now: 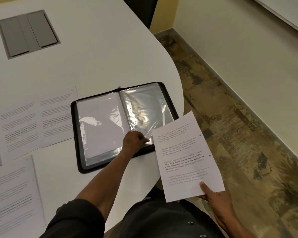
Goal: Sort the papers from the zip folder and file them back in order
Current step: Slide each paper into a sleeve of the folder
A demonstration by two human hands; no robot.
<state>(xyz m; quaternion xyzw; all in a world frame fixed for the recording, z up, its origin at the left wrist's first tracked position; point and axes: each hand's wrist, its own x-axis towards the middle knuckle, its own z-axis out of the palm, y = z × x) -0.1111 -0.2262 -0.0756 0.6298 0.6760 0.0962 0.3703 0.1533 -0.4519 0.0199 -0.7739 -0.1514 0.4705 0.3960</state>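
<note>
Left hand pinches a folder sleeve; right hand grips a printed sheet.

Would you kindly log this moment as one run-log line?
left hand: pinches plastic sleeve | right hand: holds printed sheet | zip folder: open on table

An open zip folder lies mid-frame on the white bench. The left hand pinches a clear sleeve at its lower edge. The right hand, lower right, holds a printed sheet. Printed papers lie at left.
</note>
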